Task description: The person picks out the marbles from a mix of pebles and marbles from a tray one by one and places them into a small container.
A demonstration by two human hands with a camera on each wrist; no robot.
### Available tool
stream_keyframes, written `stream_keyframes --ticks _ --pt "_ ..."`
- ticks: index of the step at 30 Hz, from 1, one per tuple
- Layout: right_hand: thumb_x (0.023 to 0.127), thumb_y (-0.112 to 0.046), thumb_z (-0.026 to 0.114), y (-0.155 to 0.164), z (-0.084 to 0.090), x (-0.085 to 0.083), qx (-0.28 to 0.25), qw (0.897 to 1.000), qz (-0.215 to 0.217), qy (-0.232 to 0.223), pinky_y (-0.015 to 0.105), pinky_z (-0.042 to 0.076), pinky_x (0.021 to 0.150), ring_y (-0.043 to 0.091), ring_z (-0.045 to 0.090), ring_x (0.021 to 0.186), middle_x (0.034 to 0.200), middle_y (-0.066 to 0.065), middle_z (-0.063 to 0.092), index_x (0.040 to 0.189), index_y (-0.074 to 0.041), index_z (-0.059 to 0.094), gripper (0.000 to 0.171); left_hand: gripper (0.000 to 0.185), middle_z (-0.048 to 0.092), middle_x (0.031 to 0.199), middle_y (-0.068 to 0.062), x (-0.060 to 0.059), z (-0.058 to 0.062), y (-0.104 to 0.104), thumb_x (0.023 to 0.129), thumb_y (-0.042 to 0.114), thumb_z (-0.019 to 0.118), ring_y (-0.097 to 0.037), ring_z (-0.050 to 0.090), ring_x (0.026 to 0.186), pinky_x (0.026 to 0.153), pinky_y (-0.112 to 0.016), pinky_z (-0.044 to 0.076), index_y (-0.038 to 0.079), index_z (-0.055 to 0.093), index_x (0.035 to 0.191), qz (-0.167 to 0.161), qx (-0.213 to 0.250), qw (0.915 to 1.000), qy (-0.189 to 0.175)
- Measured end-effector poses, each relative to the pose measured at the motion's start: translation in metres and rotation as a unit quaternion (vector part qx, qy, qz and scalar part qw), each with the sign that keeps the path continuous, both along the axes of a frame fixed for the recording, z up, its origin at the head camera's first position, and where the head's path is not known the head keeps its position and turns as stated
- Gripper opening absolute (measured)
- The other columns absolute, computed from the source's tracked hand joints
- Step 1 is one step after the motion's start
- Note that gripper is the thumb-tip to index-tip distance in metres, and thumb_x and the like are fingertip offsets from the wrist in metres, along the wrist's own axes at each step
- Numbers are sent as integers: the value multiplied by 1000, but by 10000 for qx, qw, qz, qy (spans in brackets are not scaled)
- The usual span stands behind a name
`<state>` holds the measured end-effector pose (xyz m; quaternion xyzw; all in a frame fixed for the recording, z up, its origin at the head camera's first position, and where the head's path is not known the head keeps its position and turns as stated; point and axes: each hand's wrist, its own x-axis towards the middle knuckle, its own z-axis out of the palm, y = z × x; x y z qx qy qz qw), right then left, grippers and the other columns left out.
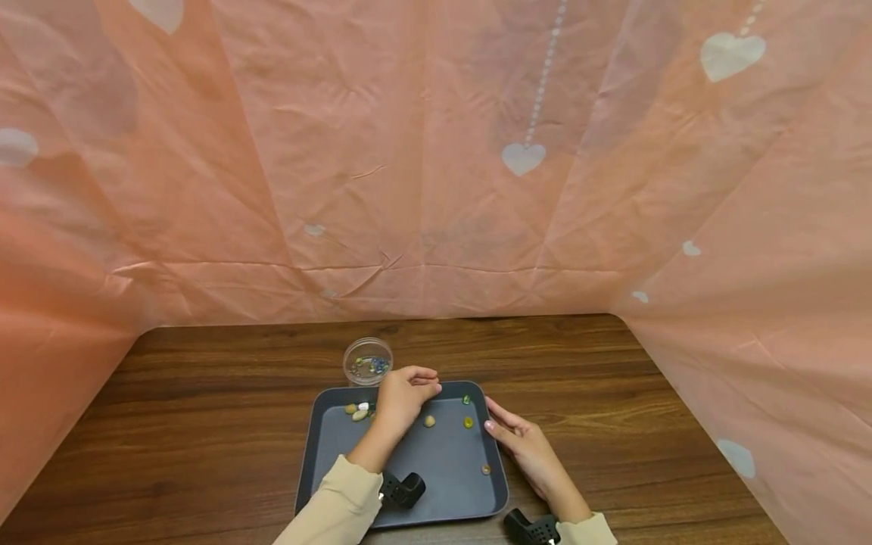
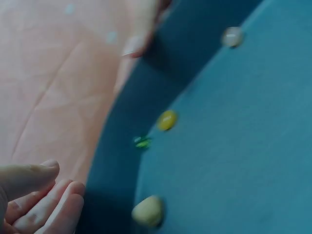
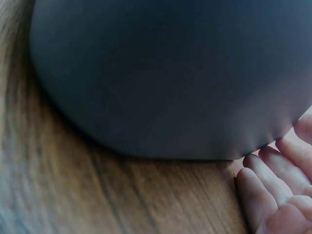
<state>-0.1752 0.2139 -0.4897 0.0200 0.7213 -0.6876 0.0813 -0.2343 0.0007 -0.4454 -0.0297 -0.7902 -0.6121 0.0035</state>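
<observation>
A dark grey tray (image 1: 436,484) lies on the table with several small stones and beads in it. My right hand (image 1: 534,450) grips its right side, thumb at the rim, fingertips against the outer wall (image 3: 195,97). Over the tray's far edge is my left hand (image 1: 402,397), fingers loosely bent with nothing visible between them. A tan pebble (image 1: 429,421) lies just beside it. Along the tray's right side are a green glass bead (image 1: 466,399), a yellow bead (image 2: 167,120) and a pale brownish bead (image 1: 486,469). Tan and white pebbles (image 1: 359,415) cluster in the far left corner.
A round clear container (image 1: 368,356) holding blue and green beads stands behind the tray, close to my left hand. The wooden table (image 1: 204,424) reaches back to a pink curtain (image 1: 422,189) with white hearts, which also hangs at both sides.
</observation>
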Motion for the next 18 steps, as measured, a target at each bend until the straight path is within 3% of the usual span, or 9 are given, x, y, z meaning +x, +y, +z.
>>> stream_keyframes --ticks 4,7,11,18 --pt "97 -17 63 0 -2 -1 -10 10000 -7 -3 16 50 94 20 51 134 151 14 47 147 -4 47 54 19 77 88 -14 2 -9 13 84 4 75 -21 72 70 55 -21 50 -4 74 101 -219 -195 9996 -45" --pt "97 -16 63 1 -3 -1 -70 10000 -13 -3 16 50 94 19 50 134 151 14 47 146 -4 47 53 19 77 88 -13 2 -14 20 84 5 75 -20 72 70 53 -22 50 -2 75 101 -297 -343 9989 -76" --pt "97 -16 63 1 -4 0 -101 9999 3 35 15 50 94 15 51 133 151 15 46 146 -3 47 54 19 78 90 -13 2 -20 27 83 3 76 -19 74 79 61 -24 54 -2 76 101 -398 -506 9979 2" --pt "97 -18 63 1 -2 0 -84 9999 63 95 14 48 95 14 50 134 151 16 45 147 -2 46 55 17 78 89 -13 2 -26 38 82 1 76 -21 74 80 65 -28 57 -2 76 99 -399 -639 9971 65"
